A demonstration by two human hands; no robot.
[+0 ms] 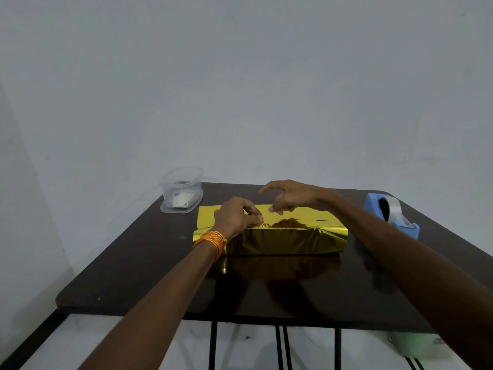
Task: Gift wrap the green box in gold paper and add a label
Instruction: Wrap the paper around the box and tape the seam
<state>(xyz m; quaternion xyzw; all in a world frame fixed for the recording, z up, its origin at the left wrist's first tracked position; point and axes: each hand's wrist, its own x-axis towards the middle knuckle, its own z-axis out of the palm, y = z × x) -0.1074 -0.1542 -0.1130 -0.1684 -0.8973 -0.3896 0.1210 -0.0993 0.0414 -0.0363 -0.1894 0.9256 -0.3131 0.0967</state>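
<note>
1. The box (280,243) lies at the middle of the frame on the dark table (128,268). It is covered by gold paper (306,213), and none of its green shows.
2. The left hand (236,217) rests on the top left of the parcel. Its fingers are curled and pinch the paper where the edges meet, probably to keep the seam from springing apart until it is taped.
3. The right hand (292,197) hovers just above the top face, apart from it. The index finger stretches toward the left of the frame, the thumb points down and the other fingers are loosely curled. Whether a clear strip of tape hangs from it cannot be told.
4. The blue tape dispenser (392,213) stands at the table's right edge beside the right forearm, likely kept there for easy reach.
5. A clear tub (181,192) sits at the table's upper-left corner. It holds pale pieces, possibly labels, but they are too small to tell.
6. Paper juts loose past the parcel's left end, so that end looks unfinished. Bare tabletop in front gives room to turn the parcel, while the far edge runs close to the wall (240,89).
</note>
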